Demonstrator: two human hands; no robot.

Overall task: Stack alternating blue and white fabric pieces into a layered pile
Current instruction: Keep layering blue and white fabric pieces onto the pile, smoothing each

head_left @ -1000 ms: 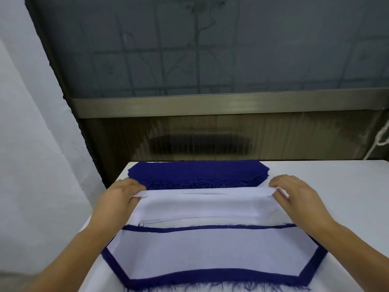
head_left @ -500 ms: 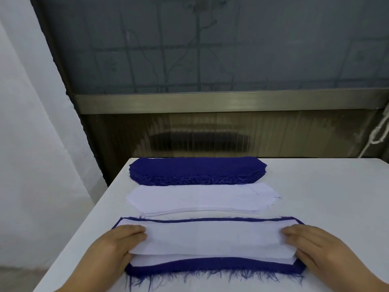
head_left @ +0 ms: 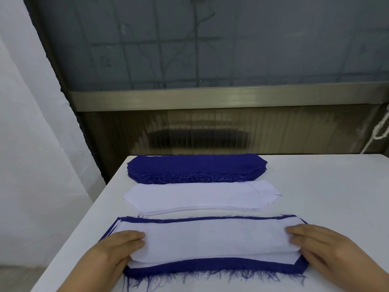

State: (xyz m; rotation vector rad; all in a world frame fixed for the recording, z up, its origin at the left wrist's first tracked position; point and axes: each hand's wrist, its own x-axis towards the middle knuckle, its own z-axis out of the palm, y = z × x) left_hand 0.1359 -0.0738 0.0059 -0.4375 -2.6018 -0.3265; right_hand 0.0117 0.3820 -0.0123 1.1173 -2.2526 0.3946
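The layered pile [head_left: 210, 267] lies nearest me, its frayed blue edges showing around the white layers. A white fabric piece [head_left: 214, 239] rests on top of it, with its front edge still slightly raised. My left hand [head_left: 111, 253] pinches the piece's left end, fingers on top. My right hand [head_left: 324, 247] pinches its right end the same way. Behind the pile is a stack of white pieces [head_left: 200, 197]. At the table's far edge sits a stack of blue pieces [head_left: 195, 167].
Everything sits on a white table [head_left: 328, 192] whose left edge runs close beside the stacks. A dark window with a metal sill stands behind the table. A white cord [head_left: 381, 131] hangs at the far right.
Both hands took a white piece from the white stack, carried it toward me and lowered it onto the layered pile. It now lies flatter than half a second ago.
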